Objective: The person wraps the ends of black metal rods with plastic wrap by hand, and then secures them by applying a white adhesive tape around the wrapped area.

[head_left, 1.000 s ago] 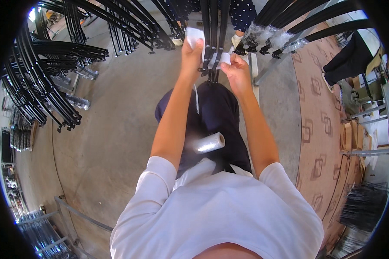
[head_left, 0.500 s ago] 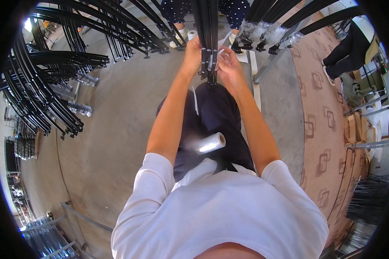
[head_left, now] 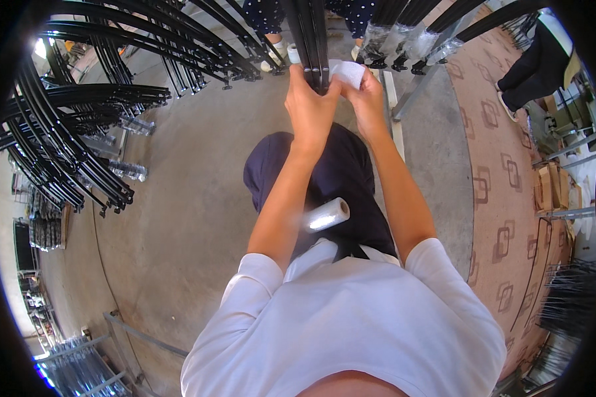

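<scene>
A bundle of black tubes (head_left: 309, 40) hangs down in front of me, above my knees. My left hand (head_left: 311, 109) is closed around its lower end and covers the tips. Just right of it, my right hand (head_left: 367, 99) pinches a thin white sheet (head_left: 347, 73), which reaches across to the tubes beside my left fingers. Whether the sheet goes around behind the tubes is hidden. On my lap lies a roll of clear film (head_left: 328, 215), touched by neither hand.
More black tubes (head_left: 99, 89) hang at the left. At the upper right, tubes have film-wrapped ends (head_left: 404, 43) near a metal bar (head_left: 414, 96). A person in dotted trousers (head_left: 263, 16) is opposite; another in black trousers (head_left: 536, 66) stands right. A metal rail (head_left: 146, 341) is lower left.
My left hand has moved right and closed around the tubes' lower end. The white sheet now stands out at their right, in my right hand. The white strip on my thigh is no longer visible.
</scene>
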### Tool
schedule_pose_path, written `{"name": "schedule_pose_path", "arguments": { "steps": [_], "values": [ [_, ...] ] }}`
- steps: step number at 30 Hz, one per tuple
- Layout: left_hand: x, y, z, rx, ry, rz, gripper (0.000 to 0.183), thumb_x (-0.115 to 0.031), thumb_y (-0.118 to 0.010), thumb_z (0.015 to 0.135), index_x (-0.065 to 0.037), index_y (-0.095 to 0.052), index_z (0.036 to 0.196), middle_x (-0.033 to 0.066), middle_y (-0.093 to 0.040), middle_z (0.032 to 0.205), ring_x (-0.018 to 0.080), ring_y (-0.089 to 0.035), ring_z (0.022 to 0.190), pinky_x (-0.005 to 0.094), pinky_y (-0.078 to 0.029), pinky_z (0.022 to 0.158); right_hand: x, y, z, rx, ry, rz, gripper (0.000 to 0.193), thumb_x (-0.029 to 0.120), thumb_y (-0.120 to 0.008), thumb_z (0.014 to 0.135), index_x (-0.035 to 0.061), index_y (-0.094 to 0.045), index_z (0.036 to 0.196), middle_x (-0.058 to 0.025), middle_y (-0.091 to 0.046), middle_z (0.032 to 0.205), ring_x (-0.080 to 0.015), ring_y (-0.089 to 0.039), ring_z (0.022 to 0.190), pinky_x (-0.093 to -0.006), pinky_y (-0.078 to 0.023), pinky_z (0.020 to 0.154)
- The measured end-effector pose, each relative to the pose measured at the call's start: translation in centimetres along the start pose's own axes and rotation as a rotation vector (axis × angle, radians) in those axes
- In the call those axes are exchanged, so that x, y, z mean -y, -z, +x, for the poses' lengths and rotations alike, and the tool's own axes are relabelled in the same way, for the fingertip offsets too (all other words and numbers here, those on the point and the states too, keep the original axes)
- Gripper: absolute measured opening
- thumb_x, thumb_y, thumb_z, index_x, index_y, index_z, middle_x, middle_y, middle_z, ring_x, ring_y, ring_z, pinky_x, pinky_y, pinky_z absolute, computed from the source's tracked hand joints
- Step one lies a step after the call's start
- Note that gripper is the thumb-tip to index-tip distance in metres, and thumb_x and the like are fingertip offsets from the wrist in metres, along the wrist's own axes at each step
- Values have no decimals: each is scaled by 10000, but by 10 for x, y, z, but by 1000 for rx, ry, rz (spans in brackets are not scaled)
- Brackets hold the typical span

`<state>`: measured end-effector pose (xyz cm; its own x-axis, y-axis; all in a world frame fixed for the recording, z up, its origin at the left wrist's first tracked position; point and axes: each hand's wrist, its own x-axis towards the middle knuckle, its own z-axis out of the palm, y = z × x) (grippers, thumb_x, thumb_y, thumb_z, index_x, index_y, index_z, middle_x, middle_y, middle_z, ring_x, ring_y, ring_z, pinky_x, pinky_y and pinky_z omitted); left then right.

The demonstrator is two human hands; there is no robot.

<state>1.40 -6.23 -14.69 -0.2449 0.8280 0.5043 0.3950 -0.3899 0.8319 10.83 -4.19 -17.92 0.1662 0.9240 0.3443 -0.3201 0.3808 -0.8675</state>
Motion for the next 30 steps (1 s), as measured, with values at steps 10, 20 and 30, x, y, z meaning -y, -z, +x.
{"name": "schedule_pose_path", "arguments": {
  "steps": [10,20,30],
  "values": [
    [-1,-12,-2,-149,-104,100,376,-126,-654,667,30,-424,921,180,-569,703,340,-577,642,381,-446,581,-6,33,2,120,220,-98,262,-49,-641,676,48,-399,648,7,-450,754,-50,-415,661,-185,-365,600],
    [17,8,14,79,-145,72,323,-149,-698,665,31,-512,859,195,-590,663,364,-582,644,390,-446,544,6,15,-14,367,46,-112,114,-12,-578,735,28,-495,803,-5,-521,796,-68,-491,764,-219,-413,701],
    [33,22,21,332,-54,-177,395,-70,-602,742,22,-315,998,181,-533,863,235,-578,780,323,-445,661,-5,-2,-4,243,81,-29,194,34,-596,761,-1,-498,925,-19,-540,743,-77,-506,692,-211,-406,613]
  ]
}}
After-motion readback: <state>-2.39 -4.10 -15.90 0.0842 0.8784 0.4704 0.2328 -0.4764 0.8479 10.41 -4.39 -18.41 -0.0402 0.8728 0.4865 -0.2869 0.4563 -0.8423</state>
